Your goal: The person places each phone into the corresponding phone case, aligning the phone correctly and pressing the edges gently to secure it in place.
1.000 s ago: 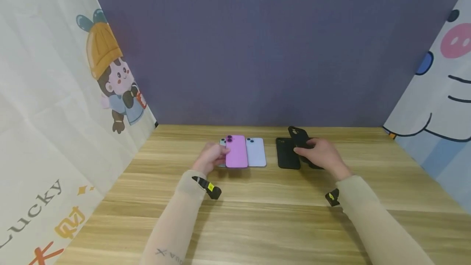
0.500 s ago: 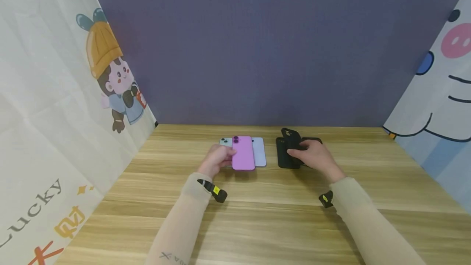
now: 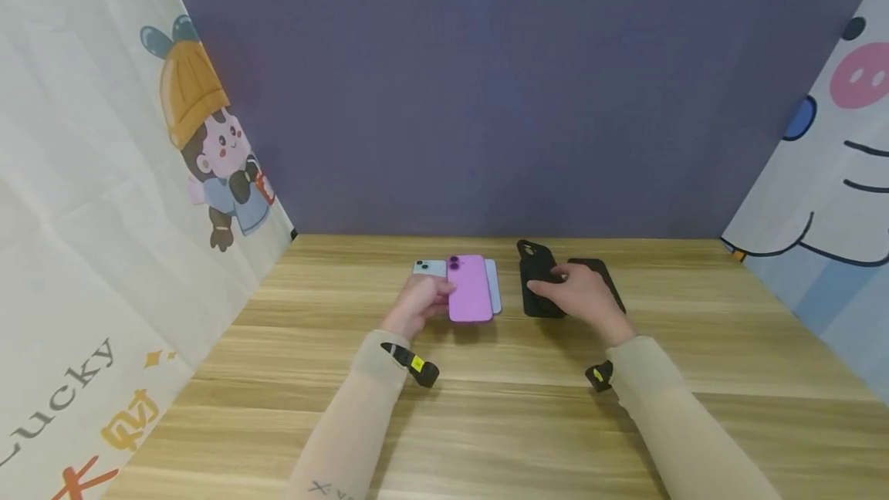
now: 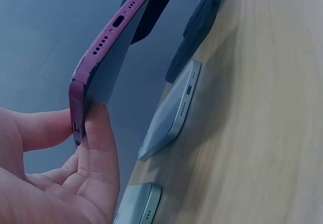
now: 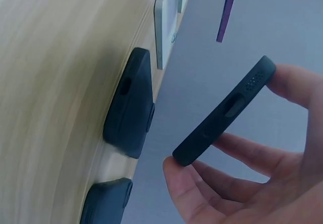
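Observation:
My left hand (image 3: 420,301) pinches a pink phone (image 3: 470,290) by its left edge, thumb on the back and fingers underneath. Its charging port end faces the left wrist camera, with the phone (image 4: 111,35) raised off the table. A black phone case (image 3: 535,255) is gripped across its width by my right hand (image 3: 585,298). In the right wrist view that case (image 5: 224,113) hangs above the table, its port cutout showing. Two more black cases lie below: one (image 3: 545,309) partly covered by the held case, the other (image 3: 599,270) partly behind my right hand.
A mint phone (image 3: 430,267) lies on the wooden table (image 3: 500,423) behind my left hand. Beside it a pale blue phone (image 3: 495,293) is mostly hidden under the pink one. A dark panel (image 3: 486,99) rises at the table's back edge, with printed curtains (image 3: 90,176) at the sides.
My left hand has carried the pink phone rightward, from over the mint phone to over the pale blue one. My right hand has brought the held case leftward, uncovering more of the right case.

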The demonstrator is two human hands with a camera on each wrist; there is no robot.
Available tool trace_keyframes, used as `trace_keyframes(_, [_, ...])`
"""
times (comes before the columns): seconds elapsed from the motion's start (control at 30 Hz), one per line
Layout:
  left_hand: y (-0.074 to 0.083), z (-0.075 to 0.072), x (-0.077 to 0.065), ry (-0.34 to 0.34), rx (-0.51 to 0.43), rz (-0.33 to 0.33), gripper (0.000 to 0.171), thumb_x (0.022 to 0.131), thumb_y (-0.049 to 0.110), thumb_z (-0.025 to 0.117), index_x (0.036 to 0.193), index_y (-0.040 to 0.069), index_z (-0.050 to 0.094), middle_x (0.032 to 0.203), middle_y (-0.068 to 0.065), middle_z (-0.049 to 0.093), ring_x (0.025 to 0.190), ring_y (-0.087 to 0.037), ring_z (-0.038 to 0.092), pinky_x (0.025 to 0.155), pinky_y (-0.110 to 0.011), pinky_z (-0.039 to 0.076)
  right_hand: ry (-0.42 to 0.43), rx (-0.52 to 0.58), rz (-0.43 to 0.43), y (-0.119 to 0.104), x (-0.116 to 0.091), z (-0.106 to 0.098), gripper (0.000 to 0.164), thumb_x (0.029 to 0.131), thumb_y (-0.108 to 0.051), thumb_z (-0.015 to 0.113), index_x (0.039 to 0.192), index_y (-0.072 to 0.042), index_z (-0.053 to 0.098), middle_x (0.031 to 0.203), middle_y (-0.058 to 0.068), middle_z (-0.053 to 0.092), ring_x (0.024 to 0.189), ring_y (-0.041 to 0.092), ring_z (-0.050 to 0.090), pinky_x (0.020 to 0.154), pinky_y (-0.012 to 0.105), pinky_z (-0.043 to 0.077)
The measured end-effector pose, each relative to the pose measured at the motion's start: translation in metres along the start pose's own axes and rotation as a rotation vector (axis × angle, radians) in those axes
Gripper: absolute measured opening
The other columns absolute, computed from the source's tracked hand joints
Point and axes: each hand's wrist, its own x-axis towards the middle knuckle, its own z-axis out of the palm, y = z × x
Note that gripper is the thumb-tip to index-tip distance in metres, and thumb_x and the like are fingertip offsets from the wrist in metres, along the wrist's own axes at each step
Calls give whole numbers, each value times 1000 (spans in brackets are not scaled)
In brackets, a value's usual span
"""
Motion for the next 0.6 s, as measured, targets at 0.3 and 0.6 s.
trace_keyframes(0.3, [-5,7,0,2,4,2,33,90,-1,64,121,-12,62,99,-15,70,82,-21,68,83,-37,59,-4,24,9,-7,-2,3,84,93,-62,61,145,3,50,145,32,49,127,49,51,100,60,46])
trace_keyframes(0.6, [-3,15,0,-38,-10,17,36,92,0,63,126,-11,61,108,-19,70,88,-22,70,89,-40,57,7,49,-3,-12,-2,7,83,93,-61,62,143,4,52,141,29,53,126,46,54,99,59,47])
